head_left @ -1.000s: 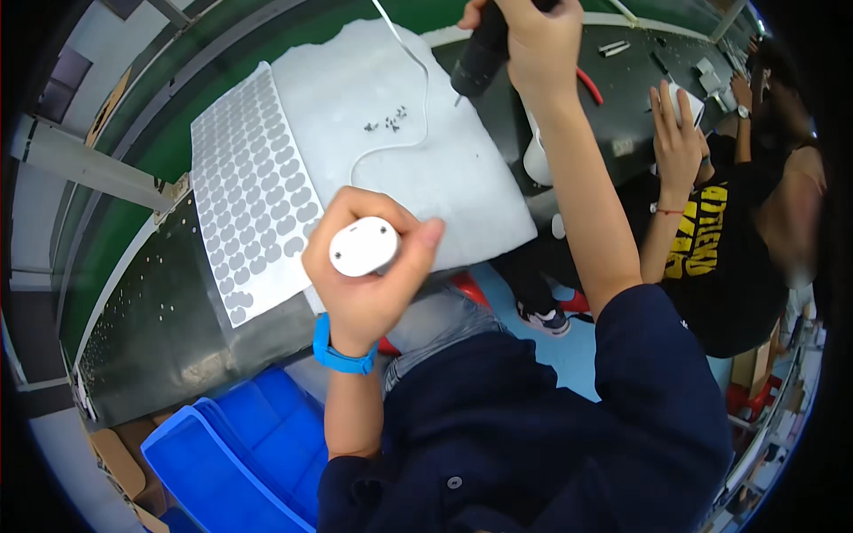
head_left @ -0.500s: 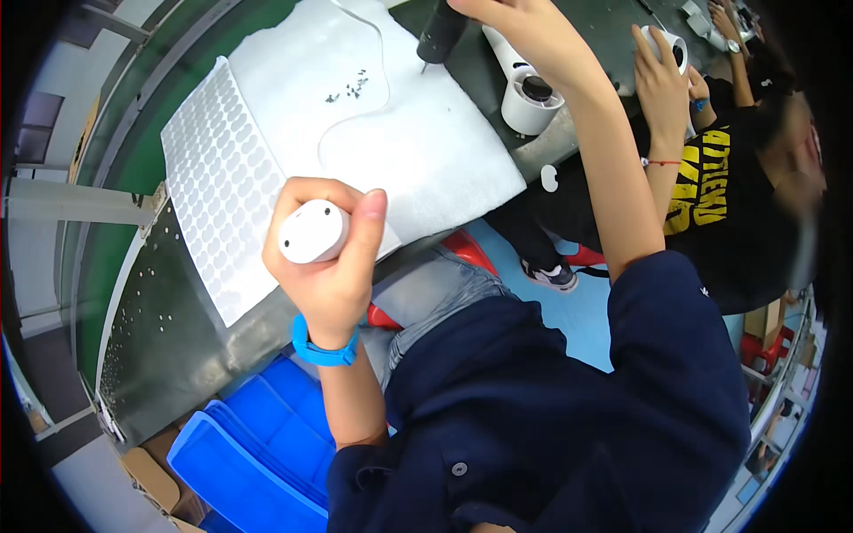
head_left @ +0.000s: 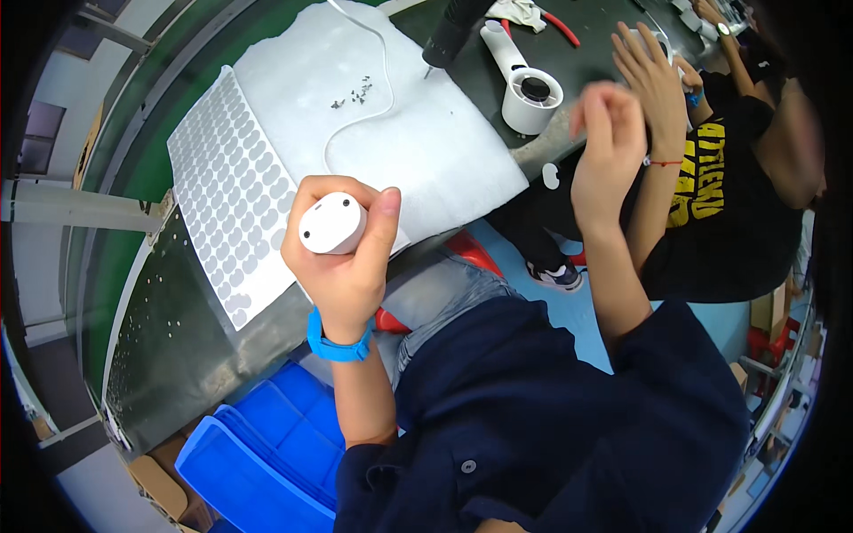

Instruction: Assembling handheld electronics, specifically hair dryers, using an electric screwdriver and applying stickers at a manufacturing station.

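Observation:
My left hand [head_left: 342, 258] is closed around a white, oval-ended part [head_left: 330, 224], whose flat end faces up with two dark screw holes and a small slot. The rest of the part is hidden in my palm. My right hand [head_left: 609, 151] is raised at the bench's edge, its fingers loosely curled and blurred, with nothing visible in them. Apart from it, a black electric screwdriver [head_left: 456, 34] points bit-down over the white foam mat [head_left: 426, 151]. Small dark screws [head_left: 360, 91] lie scattered on that mat, beside a white cable [head_left: 378, 111].
A sheet of grey oval stickers [head_left: 233, 186] overlaps the mat's left side. Right of the mat lies a white device with a handle and round head [head_left: 530, 111], near red-handled pliers [head_left: 562, 28]. Blue bins [head_left: 267, 444] stand below the bench. A co-worker's hand [head_left: 656, 98] is close by.
My right hand has left the screwdriver and come down to the right. My left hand has shifted slightly right with the white part. The pliers and the device's handle are now uncovered.

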`<state>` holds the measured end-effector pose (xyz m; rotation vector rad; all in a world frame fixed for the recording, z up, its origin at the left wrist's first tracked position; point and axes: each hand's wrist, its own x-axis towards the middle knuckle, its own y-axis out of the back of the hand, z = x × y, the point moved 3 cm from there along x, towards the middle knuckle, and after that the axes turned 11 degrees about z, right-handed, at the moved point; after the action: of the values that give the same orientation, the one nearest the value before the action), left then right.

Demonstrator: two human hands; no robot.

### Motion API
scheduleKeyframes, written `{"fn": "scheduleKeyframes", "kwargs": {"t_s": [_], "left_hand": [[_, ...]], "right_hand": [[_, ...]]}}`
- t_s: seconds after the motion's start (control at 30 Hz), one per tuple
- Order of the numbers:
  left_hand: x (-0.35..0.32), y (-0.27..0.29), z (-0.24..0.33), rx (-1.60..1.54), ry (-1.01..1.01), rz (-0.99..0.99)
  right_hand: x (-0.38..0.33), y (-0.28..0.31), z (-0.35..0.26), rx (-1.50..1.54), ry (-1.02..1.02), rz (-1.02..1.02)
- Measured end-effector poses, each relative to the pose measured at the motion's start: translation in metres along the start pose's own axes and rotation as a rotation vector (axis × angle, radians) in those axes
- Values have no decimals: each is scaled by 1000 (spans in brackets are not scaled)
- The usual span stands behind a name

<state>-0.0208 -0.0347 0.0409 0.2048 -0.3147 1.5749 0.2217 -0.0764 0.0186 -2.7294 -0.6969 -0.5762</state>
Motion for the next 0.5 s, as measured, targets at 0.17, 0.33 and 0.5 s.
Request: {"fn": "scheduleKeyframes", "kwargs": {"t_s": [0.17, 0.33, 0.5], "left_hand": [[-2, -1, -1, -39, -44, 17], [-6, 2, -2, -64, -3, 10], [-10, 0, -4, -48, 14, 48]], "right_hand": [[-69, 68, 56, -73, -693, 91], [-77, 63, 60, 67, -869, -99], [-64, 53, 34, -147, -462, -200]]}}
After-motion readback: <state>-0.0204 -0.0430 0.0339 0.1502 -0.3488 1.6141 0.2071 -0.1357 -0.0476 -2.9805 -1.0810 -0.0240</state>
